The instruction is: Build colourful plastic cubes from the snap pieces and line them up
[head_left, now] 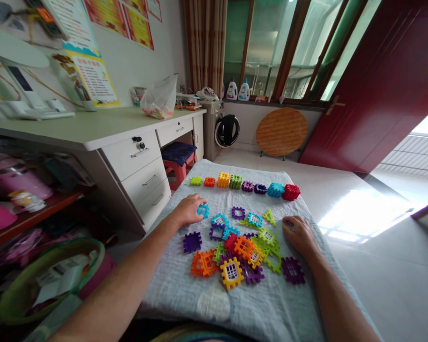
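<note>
My left hand (189, 210) is closed on the left edge of a light-blue square building tile (203, 211), just above or on the cloth; I cannot tell which. My right hand (302, 233) rests palm down at the right side of the cloth, fingers loosely bent and apart, with no tile visible in it. Between my hands lies a loose heap of interlocking plastic tiles, among them an orange tile (244, 247), a yellow tile with a white lattice (231, 271) and a green triangle (269, 217). A dark purple tile (192, 242) lies apart on the left, another purple tile (293, 270) on the right.
Sorted stacks stand in a row along the table's far side, from a light-green stack (196, 181) to a red stack (291, 192). A pale cloth (178, 297) covers the table. To the left are a desk (121, 124), a stool (179, 154) and a green-rimmed bin (7, 297).
</note>
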A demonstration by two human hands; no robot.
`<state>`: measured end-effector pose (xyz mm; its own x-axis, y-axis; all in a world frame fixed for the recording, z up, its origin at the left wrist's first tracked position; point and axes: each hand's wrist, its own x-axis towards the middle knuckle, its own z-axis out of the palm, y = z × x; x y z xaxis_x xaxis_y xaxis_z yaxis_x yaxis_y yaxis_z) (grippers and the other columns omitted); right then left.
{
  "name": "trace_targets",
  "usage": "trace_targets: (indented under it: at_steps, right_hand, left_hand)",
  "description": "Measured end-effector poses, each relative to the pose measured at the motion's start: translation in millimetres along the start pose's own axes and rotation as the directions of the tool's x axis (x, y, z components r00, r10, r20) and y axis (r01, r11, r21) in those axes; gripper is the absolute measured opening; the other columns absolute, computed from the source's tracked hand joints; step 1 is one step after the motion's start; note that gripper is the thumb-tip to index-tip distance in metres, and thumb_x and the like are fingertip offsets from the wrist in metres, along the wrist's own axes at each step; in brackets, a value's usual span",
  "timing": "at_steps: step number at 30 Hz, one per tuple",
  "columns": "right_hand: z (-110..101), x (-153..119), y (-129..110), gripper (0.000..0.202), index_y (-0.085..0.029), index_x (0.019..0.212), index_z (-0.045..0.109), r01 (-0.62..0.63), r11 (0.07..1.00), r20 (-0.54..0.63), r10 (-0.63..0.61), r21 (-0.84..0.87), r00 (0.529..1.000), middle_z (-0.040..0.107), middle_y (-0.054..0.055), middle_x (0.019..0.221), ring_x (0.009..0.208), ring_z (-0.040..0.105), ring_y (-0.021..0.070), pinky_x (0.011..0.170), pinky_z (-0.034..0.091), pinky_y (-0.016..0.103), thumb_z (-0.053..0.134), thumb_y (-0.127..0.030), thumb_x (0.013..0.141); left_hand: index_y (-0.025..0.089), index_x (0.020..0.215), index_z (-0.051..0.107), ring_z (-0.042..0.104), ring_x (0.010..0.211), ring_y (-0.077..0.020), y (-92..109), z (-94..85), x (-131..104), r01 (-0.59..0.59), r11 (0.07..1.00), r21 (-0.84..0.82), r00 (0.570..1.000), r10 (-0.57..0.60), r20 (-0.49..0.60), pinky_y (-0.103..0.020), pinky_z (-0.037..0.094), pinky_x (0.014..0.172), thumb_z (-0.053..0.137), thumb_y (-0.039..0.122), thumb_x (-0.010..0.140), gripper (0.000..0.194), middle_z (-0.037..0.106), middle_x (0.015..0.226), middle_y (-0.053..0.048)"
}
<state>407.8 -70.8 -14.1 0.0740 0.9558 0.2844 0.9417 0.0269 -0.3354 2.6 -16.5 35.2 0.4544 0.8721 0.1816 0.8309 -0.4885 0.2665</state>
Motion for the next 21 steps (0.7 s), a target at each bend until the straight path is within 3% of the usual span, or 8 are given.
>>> trace_targets:
  at_steps: [3,6,9,15,18,21]
  right_hand:
    - [0,0,0,0.029,-0.023,0.097,0.067,0.004,1.000,-0.006,-0.004,0.011,1.000,0.063,0.007,0.103,0.096,0.056,0.0244,0.085,0.040,0.038,0.048,-0.032,0.078]
    - [1,0,1,0.028,-0.022,0.096,0.067,0.012,1.000,-0.012,-0.012,0.022,1.000,0.064,0.007,0.103,0.096,0.056,0.0251,0.085,0.040,0.039,0.048,-0.032,0.078]
    - [0,-1,0,0.028,-0.021,0.095,0.067,0.023,0.998,-0.044,-0.021,0.057,0.999,0.065,0.008,0.100,0.094,0.056,0.0247,0.085,0.041,0.040,0.047,-0.032,0.078]
    - [-4,-3,-22,0.024,-0.020,0.096,0.064,0.154,0.978,-0.211,-0.122,0.144,0.970,0.067,0.007,0.098,0.096,0.056,0.0238,0.088,0.040,0.040,0.047,-0.030,0.081]
    - [-1,-2,-46,0.027,-0.023,0.103,0.063,0.233,0.964,-0.135,-0.216,0.125,0.967,0.066,0.007,0.104,0.103,0.052,0.0253,0.090,0.037,0.042,0.050,-0.036,0.083]
    - [6,2,-66,0.041,-0.022,0.118,0.057,0.252,0.963,-0.007,-0.253,0.096,0.968,0.064,0.009,0.113,0.111,0.047,0.0281,0.092,0.034,0.045,0.054,-0.041,0.081]
  left_hand:
    - [0.018,0.109,0.062,0.053,0.101,-0.0248,18,-1.4,-2,-0.061,0.998,-0.004,0.990,0.060,-0.130,-0.036,0.039,0.095,0.062,0.020,0.067,0.042,0.057,0.111,-0.009]
    - [0.020,0.104,0.063,0.054,0.099,-0.0208,41,2.2,-8,-0.193,0.973,-0.126,0.981,0.193,-0.013,-0.031,0.041,0.092,0.057,0.019,0.074,0.031,0.060,0.105,-0.006]
    - [0.021,0.097,0.064,0.057,0.088,-0.0180,53,10.7,-14,-0.211,0.958,-0.193,0.966,0.234,0.108,-0.028,0.043,0.082,0.053,0.015,0.074,0.026,0.063,0.094,-0.003]
    - [0.020,0.086,0.065,0.054,0.069,-0.0134,49,16.3,-18,-0.155,0.957,-0.247,0.976,0.187,0.114,-0.023,0.041,0.067,0.049,0.006,0.064,0.031,0.058,0.077,0.000]
    - [0.019,0.081,0.065,0.052,0.065,-0.0116,44,11.3,-21,-0.134,0.929,-0.345,0.978,0.180,0.107,-0.021,0.041,0.063,0.050,0.008,0.064,0.025,0.057,0.074,0.001]
    - [0.018,0.082,0.065,0.055,0.071,-0.0127,33,9.8,-21,-0.082,0.917,-0.391,0.996,0.089,0.000,-0.023,0.044,0.068,0.052,0.013,0.069,0.020,0.059,0.080,0.000]
